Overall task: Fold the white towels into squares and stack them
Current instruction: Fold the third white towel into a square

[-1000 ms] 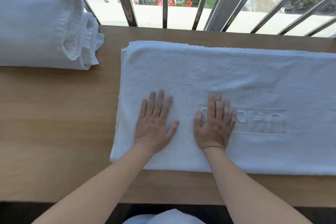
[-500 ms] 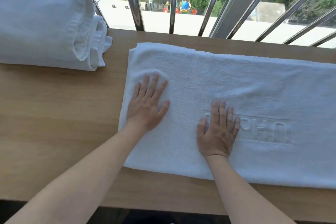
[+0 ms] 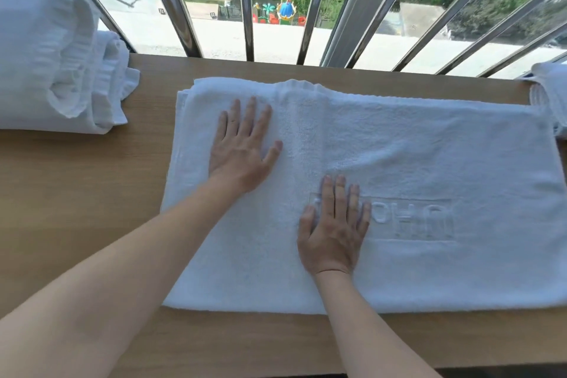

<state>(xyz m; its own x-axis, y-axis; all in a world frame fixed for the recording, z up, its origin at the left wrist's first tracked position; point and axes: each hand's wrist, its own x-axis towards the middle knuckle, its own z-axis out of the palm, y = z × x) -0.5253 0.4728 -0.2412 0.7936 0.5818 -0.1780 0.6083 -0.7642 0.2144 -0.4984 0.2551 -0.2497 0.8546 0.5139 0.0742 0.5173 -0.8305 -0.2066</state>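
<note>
Towel in hand: the white towel (image 3: 429, 147) lies flat on the counter (image 3: 76, 193), directly in front of the person and under both hands.
Long axis: it runs left to right, parallel to the window bars (image 3: 245, 3); the short ends sit at far left and far right.
Left hand (image 3: 242, 147): palm down, fingers straight and spread, pressing on the towel's far-left part and gripping nothing.
Right hand (image 3: 333, 233): palm down, fingers straight, resting nearer the person around mid-length, its fingertips touching the left end of the embossed lettering (image 3: 414, 219); it holds nothing.
Nearer end: the left short edge lies just beside the left hand; the right short edge is well apart from both hands.
Likely next move: a fold across the long axis, probably easiest by lifting the left end over towards the right.
Watch: a small ruck stands up along the far edge.
Other towels: a folded pile (image 3: 46, 70) at far left, another towel (image 3: 552, 95) at the right edge.
</note>
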